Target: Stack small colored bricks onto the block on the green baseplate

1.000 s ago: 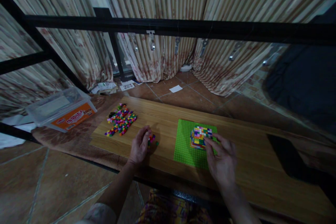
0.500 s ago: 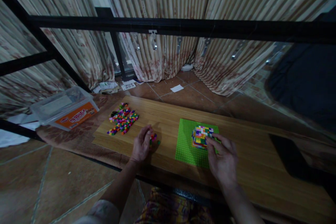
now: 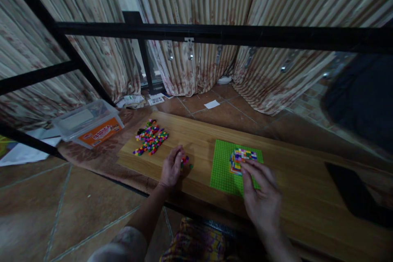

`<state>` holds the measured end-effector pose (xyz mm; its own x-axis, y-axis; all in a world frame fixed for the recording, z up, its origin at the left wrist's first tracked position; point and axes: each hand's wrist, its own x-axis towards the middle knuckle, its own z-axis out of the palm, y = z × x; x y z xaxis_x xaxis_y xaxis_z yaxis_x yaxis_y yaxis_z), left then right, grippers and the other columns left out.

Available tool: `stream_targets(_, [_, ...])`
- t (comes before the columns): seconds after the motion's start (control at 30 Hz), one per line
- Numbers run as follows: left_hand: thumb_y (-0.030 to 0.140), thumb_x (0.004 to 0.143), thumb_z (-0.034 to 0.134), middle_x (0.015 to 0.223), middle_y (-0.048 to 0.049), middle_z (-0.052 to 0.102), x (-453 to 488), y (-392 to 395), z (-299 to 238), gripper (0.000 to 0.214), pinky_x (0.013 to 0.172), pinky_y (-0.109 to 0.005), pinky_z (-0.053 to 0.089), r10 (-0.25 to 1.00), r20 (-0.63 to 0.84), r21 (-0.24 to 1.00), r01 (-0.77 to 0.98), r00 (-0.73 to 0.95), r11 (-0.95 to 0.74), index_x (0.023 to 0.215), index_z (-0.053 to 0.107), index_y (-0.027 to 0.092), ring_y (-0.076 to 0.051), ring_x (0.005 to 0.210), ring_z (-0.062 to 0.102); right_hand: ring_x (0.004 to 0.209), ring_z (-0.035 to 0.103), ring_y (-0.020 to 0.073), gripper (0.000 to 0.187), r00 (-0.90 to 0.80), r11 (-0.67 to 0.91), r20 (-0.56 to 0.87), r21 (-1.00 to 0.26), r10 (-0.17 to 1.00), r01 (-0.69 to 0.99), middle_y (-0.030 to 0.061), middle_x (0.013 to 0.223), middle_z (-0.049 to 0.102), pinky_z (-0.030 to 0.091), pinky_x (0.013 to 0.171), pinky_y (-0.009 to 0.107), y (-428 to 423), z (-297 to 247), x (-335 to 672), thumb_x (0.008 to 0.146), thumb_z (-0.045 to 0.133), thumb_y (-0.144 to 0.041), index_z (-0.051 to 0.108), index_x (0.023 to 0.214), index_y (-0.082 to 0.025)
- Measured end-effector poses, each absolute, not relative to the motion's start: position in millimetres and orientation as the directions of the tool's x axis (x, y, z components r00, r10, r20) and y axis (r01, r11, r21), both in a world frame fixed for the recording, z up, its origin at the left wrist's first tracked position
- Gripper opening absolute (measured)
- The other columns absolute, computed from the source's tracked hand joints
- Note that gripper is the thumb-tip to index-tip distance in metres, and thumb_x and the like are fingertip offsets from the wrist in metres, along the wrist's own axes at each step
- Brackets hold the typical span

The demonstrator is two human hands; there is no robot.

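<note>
A block of small multicoloured building bricks (image 3: 238, 166) is stacked in layers on a bright green baseplate (image 3: 219, 176). My right hand (image 3: 263, 194) reaches over the baseplate's near right part, thumb and index fingertips pinched together at the near side of the stack's top. Whatever is between those fingertips is too small to make out. On the board, my left hand (image 3: 172, 167) rests on its side, fingers loosely bent and thumb apart. Beside its fingers lie several loose bricks (image 3: 186, 161), partly hidden by the hand.
A larger pile of bricks (image 3: 152, 139) lies on the left of the wooden board (image 3: 190, 131). Beyond it stands a clear plastic box (image 3: 89, 120) with an orange label. A dark flat object (image 3: 346, 184) lies at right. A black metal rail (image 3: 215, 32) crosses before striped curtains.
My right hand has moved left across the stack, from its right side to the near middle. My left hand stays beside the loose bricks. The whole view has shifted slightly.
</note>
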<state>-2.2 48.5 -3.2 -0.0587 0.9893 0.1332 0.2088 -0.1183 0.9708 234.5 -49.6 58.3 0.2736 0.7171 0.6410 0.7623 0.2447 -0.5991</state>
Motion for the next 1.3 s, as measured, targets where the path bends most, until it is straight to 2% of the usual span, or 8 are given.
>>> stream_targets(0.17, [0.046, 0.091, 0.049, 0.108, -0.0082, 0.069, -2.5, 48.6, -4.3, 0.044, 0.095, -0.035, 0.048, 0.989, 0.139, 0.966, 0.224, -0.049, -0.125, 0.123, 0.059, 0.018, -0.021, 0.102, 0.064, 0.099, 0.062, 0.0194, 0.02, 0.131, 0.31, 0.528, -0.661, 0.839, 0.683, 0.0062, 0.104, 0.066, 0.052, 0.087, 0.036, -52.9, 34.2, 185.3, 0.092, 0.053, -0.022, 0.069, 0.104, -0.024])
stream_targets(0.3, [0.045, 0.092, 0.048, 0.107, -0.0086, 0.069, -2.3, 48.6, -5.7, 0.042, 0.094, -0.034, 0.048, 0.986, 0.16, 0.96, 0.241, -0.046, -0.144, 0.123, 0.059, 0.018, -0.02, 0.102, 0.063, 0.098, 0.063, 0.0203, 0.023, 0.086, 0.3, 0.474, -0.677, 0.876, 0.672, 0.007, 0.102, 0.067, 0.053, 0.086, 0.037, -49.6, 11.7, 160.6, 0.094, 0.047, -0.023, 0.068, 0.104, -0.024])
stream_targets(0.77, [0.043, 0.094, 0.046, 0.113, -0.0101, 0.066, -2.8, 46.8, -2.4, 0.041, 0.097, -0.035, 0.047, 0.988, 0.155, 0.957, 0.253, -0.018, -0.145, 0.123, 0.058, 0.018, -0.022, 0.107, 0.062, 0.09, 0.06, 0.0196, 0.025, -0.092, 0.354, 0.446, -0.548, 0.89, 0.758, 0.0066, 0.095, 0.063, 0.05, 0.08, 0.032, -6.1, -0.1, 136.5, 0.091, 0.047, -0.016, 0.068, 0.101, -0.022])
stream_targets(1.03, [0.042, 0.094, 0.046, 0.111, -0.01, 0.068, -2.1, 45.9, -3.0, 0.04, 0.096, -0.035, 0.048, 0.988, 0.154, 0.957, 0.254, -0.031, -0.142, 0.122, 0.059, 0.017, -0.022, 0.106, 0.063, 0.092, 0.058, 0.0214, 0.022, -0.102, 0.298, 0.387, -0.488, 0.917, 0.82, 0.0066, 0.092, 0.062, 0.047, 0.083, 0.033, 1.4, -2.6, 133.7, 0.088, 0.052, -0.015, 0.067, 0.103, -0.022])
stream_targets(1.3, [0.041, 0.094, 0.046, 0.112, -0.0096, 0.068, -2.1, 46.4, -3.8, 0.04, 0.096, -0.035, 0.049, 0.986, 0.166, 0.957, 0.248, -0.032, -0.154, 0.124, 0.059, 0.018, -0.022, 0.107, 0.063, 0.089, 0.056, 0.0219, 0.021, -0.09, 0.28, 0.411, -0.43, 0.907, 0.858, 0.0073, 0.094, 0.061, 0.044, 0.081, 0.035, 3.7, -10.9, 131.5, 0.093, 0.048, -0.023, 0.065, 0.106, -0.021])
